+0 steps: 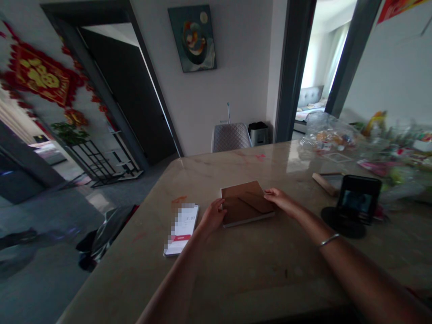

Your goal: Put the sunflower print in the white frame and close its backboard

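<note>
1. Holding the brown item (248, 200) by its sides is the step I'm monitoring via head cam. It's lying approx. flat on the table (236, 279), between both hands. Book or box: can't tell.
2. L hand (213, 215) is gripping the L edge, fingertips bent onto it.
3. R hand (279, 200) is pinching the R edge, toward the far corner. Force: can't tell, either side.
4. I'm recommending equal L/R pressure, fingertips on edges only; excess squeeze may be bowing the cover, in my judgement.
5. I'm advising opposed contact pts., i.e. L and R at matching depth along the edges; offset pts. risk swivelling the item.
6. I'm checking clearance: the phone (185, 227) is lying just beside the L forearm, so an outward L elbow is risking a nudge. The black stand (358, 200) is standing beyond the R forearm, nr. the wood-edged frame (326, 183).
7. I'm favouring low, level handling: min. tilt, wrists relaxed, both edges in cam view.
</note>
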A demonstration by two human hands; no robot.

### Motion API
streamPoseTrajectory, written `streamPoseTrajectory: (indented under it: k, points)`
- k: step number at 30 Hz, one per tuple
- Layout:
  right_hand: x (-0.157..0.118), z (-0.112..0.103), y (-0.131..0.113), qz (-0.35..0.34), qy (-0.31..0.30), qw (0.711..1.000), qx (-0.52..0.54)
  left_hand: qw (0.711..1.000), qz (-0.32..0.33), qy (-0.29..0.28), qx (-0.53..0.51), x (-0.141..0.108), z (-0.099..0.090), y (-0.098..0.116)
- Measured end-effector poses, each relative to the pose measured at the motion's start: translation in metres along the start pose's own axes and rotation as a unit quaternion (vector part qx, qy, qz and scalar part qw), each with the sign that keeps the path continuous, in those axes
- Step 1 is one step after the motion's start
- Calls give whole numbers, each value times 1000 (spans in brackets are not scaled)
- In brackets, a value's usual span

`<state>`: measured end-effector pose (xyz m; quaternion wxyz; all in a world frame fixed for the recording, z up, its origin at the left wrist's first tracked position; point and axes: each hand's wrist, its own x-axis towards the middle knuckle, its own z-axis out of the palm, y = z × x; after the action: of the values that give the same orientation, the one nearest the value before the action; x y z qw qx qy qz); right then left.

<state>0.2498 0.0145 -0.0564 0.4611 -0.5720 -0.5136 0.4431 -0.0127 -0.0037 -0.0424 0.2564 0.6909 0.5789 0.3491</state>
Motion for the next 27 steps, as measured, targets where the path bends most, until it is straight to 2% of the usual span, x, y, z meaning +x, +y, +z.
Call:
streamPoseTrajectory:
  k: [4, 7, 14, 20, 27]
  points:
    - [-6, -1, -10, 45, -60, 993, 86, 995, -46, -10, -92, 0, 2, -1]
    - [-10, -2, -16, 35, -84, 986, 139, 987, -62, -19, -150, 1, 3, -1]
    - [-15, -1, -22, 43, -125, 983, 126, 988, -101, 26, -114, 4, 3, -5]
    - [-12, 0, -17, 42, -85, 991, 95, 987, -96, 29, -128, 3, 3, -2]
    - [-10, 1, -13, 27, -97, 990, 96, 982, -109, 22, -155, 1, 0, 6]
